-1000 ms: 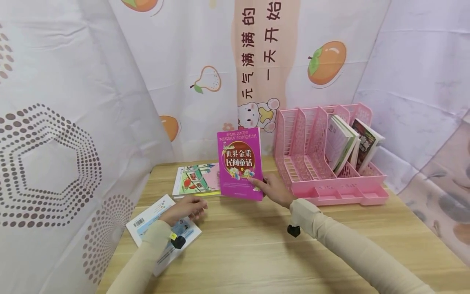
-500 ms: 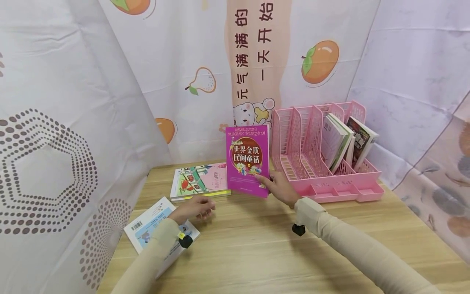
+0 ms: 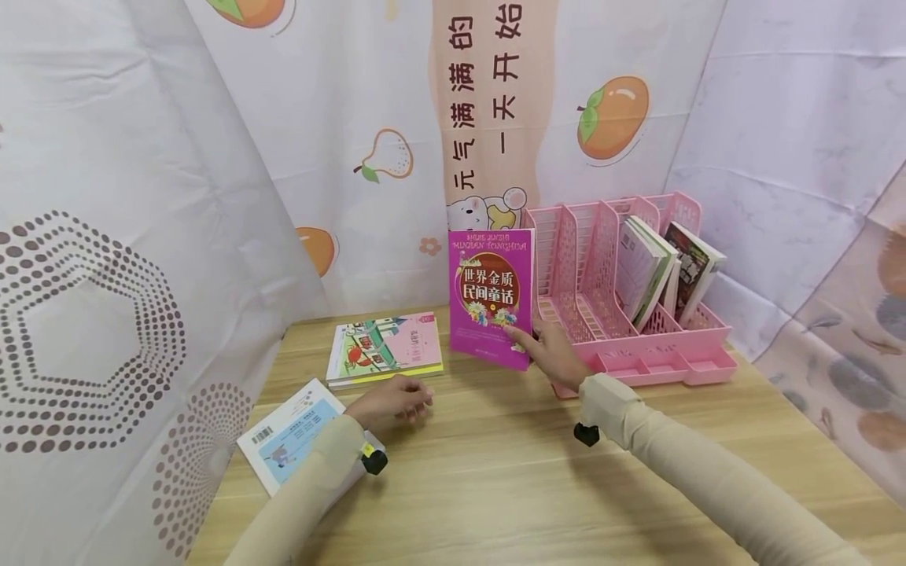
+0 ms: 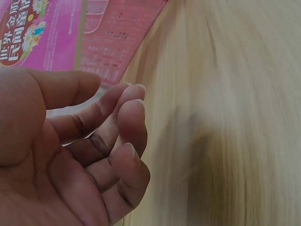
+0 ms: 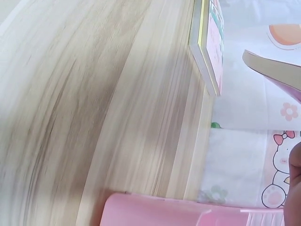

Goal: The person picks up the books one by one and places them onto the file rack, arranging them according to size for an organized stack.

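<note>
My right hand [image 3: 554, 351] grips a magenta book [image 3: 492, 295] by its lower right edge, thumb on the front cover. The book is held upright above the table, its cover facing me, overlapping the left end of the pink file rack [image 3: 651, 350]. In the right wrist view only the end of the book [image 5: 275, 70] and a bit of the hand [image 5: 294, 188] show. My left hand [image 3: 393, 399] hovers over the table with loosely curled fingers and holds nothing. Beneath its wrist lies a white and blue book [image 3: 293, 432].
Stacked books with a pink and green cover [image 3: 389, 346] lie at the back left of the wooden table [image 3: 495, 472]. Several books [image 3: 640, 271] lean in the rack's right slots. Patterned cloth [image 3: 382, 79] hangs behind and at both sides.
My right hand has carried the magenta book to the right, up to the rack's left end. The left hand has shifted a little to the right, still holding nothing.
</note>
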`<state>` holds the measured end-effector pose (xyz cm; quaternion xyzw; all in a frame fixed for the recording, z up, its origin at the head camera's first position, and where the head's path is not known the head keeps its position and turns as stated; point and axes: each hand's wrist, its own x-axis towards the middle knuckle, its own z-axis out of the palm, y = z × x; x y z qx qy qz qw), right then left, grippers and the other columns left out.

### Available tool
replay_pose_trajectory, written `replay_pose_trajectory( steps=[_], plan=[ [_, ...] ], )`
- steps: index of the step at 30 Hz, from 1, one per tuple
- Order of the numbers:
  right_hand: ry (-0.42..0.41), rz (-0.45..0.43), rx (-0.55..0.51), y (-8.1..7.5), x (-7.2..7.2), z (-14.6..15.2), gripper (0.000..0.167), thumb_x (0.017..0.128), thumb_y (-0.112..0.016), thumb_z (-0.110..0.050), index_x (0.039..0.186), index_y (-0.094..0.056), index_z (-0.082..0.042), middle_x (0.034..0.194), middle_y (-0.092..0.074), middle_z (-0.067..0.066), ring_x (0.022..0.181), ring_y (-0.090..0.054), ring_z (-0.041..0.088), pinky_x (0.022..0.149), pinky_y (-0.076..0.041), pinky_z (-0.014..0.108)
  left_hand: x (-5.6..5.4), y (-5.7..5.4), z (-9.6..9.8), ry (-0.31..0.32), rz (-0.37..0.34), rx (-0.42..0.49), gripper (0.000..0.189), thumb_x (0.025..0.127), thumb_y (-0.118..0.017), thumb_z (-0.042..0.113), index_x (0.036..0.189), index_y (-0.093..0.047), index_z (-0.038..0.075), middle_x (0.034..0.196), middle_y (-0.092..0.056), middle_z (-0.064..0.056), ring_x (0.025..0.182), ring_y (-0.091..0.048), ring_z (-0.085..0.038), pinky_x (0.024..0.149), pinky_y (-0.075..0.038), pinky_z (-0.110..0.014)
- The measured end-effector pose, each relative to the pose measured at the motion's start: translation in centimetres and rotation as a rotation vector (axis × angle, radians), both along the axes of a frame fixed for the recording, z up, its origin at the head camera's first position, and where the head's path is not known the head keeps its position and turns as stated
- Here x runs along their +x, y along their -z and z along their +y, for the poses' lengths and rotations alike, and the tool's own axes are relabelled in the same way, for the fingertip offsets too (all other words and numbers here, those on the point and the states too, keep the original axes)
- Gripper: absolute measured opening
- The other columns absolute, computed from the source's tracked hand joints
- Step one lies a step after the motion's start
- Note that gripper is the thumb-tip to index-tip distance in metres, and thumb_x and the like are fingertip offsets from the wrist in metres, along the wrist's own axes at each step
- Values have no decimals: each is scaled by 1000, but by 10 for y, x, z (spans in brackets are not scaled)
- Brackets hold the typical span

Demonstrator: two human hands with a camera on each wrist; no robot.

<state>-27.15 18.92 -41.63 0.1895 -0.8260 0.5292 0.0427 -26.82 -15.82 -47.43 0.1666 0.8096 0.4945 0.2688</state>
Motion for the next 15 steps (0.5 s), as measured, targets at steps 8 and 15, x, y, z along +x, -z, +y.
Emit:
replay_pose_trajectory(
  steps=[8,15],
  plan=[
    [97,72,51,0,1,13,49,104,-59,-47,126,-67,-4,88,-75,6,64,-64,20,57,-52,31,-4,-2,20,23,-2,-10,34,107,-58,32,111,-70,1,91,-68,-12,71,-60,-17,65,-48,-30],
    [142,71,58,0,4,24,55,105,-56,-48,135,-61,-3,95,-75,11,70,-69,21,61,-58,39,-7,0,41,69,15,-19,34,108,-57,31,110,-70,-1,95,-70,-16,71,-59,-17,66,-49,-30]
  ],
)
